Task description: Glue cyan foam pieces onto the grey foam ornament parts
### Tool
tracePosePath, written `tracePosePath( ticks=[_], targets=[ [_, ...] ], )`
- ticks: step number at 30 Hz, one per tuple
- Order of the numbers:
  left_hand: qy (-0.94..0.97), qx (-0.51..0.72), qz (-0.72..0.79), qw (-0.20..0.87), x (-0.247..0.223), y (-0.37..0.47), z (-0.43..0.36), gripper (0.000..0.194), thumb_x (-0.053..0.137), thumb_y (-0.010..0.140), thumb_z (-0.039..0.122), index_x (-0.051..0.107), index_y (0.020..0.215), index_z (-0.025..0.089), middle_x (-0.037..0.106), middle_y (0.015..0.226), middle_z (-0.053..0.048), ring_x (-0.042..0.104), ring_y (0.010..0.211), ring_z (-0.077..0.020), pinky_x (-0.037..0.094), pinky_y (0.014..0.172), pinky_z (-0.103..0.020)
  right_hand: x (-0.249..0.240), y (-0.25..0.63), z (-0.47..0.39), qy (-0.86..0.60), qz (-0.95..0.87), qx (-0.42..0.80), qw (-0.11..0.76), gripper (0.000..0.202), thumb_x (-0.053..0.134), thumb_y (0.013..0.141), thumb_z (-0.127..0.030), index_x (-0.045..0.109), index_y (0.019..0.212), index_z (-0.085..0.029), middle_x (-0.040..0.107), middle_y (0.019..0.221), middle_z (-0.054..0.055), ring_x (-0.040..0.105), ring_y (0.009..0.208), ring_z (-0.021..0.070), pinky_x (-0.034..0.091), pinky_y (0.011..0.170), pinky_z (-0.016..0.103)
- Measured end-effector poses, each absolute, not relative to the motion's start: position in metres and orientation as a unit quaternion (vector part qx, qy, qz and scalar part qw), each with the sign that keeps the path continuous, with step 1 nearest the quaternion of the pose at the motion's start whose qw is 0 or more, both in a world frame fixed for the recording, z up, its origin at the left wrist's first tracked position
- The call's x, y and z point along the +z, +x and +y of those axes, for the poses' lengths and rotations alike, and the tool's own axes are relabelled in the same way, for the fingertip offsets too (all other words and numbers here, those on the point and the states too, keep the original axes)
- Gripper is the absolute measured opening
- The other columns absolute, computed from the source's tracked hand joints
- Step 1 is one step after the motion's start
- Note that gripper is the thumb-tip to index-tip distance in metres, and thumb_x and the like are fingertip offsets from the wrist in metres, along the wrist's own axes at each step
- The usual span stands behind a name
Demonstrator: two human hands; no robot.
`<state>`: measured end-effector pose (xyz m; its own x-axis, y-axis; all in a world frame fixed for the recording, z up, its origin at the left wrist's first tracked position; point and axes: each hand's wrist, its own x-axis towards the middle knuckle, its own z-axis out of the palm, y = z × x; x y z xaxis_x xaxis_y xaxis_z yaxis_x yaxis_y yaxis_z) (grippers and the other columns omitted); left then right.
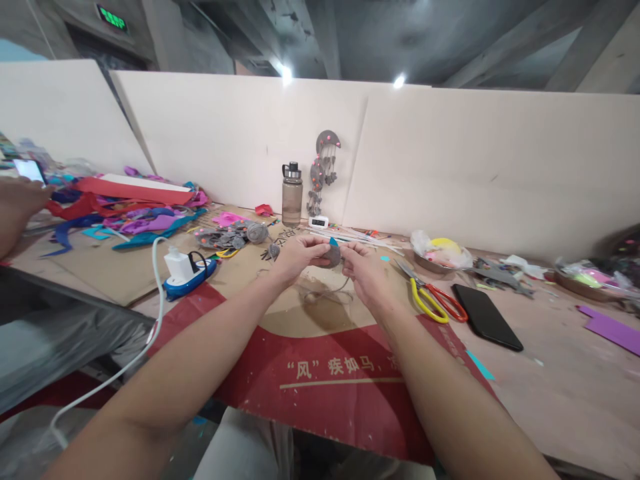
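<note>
My left hand [299, 257] pinches a small round grey felt piece [331, 257] between thumb and fingers, above the cardboard. A teal bit [333, 243] sticks up at the top of that piece. Close by its right edge, the fingertips of my right hand [364, 268] are pressed together, and whatever is between them is too small to make out. A grey cord [327, 293] lies loosely on the cardboard below both hands. Left of my left hand are a ball of grey yarn [257, 231] and a pile of grey felt pieces with orange dots [220, 237].
Yellow-and-red-handled scissors [429, 300] and a black phone [487, 317] lie on the right. A bottle [292, 197] stands at the back near a grey hanging ornament [327, 141]. To the left are a blue power strip [190, 283], felt scraps [135, 200] and another person's hand [20, 207].
</note>
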<state>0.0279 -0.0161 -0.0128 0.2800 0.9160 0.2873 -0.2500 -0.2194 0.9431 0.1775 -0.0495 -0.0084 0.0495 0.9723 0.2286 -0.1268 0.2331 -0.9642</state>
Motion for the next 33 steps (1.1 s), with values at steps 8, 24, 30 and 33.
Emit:
tracePosePath(
  ticks=[8,24,30,33],
  targets=[
    [0.582,0.502,0.274,0.578,-0.007,0.021,-0.016,0.035,0.085,0.058,0.036,0.069,0.076,0.011,0.068,0.075,-0.004,0.064,0.067,-0.014,0.056,0.073,-0.035,0.0,0.183,-0.055,-0.371,-0.429,0.608,0.556,0.031,0.082,0.055,-0.028,0.059,0.072,-0.017,0.048,0.055,-0.007,0.028,0.045,0.0032,0.021,0.043,0.021],
    [0.576,0.482,0.256,0.608,-0.004,0.018,-0.017,0.037,0.087,0.057,0.035,0.069,0.078,0.011,0.067,0.077,-0.004,0.063,0.068,-0.0125,0.055,0.069,-0.029,-0.003,0.185,-0.054,-0.294,-0.39,0.676,0.553,0.029,0.079,0.058,-0.013,0.054,0.072,-0.018,0.04,0.052,-0.01,0.026,0.043,0.002,0.025,0.04,0.015],
    [0.599,0.464,0.244,0.605,-0.003,0.013,-0.015,0.038,0.086,0.059,0.039,0.068,0.077,0.011,0.066,0.08,-0.005,0.061,0.069,-0.0122,0.054,0.069,-0.029,-0.005,0.183,-0.055,-0.279,-0.415,0.674,0.544,0.029,0.081,0.059,-0.016,0.055,0.071,-0.018,0.037,0.052,-0.01,0.027,0.045,0.0028,0.026,0.043,0.017],
    [0.611,0.456,0.233,0.604,-0.004,0.012,-0.015,0.039,0.086,0.06,0.042,0.066,0.075,0.011,0.065,0.077,-0.005,0.061,0.068,-0.0127,0.053,0.068,-0.028,-0.005,0.182,-0.055,-0.273,-0.42,0.676,0.54,0.029,0.081,0.059,-0.018,0.054,0.069,-0.018,0.035,0.053,-0.01,0.024,0.046,0.003,0.024,0.043,0.017]
  ],
)
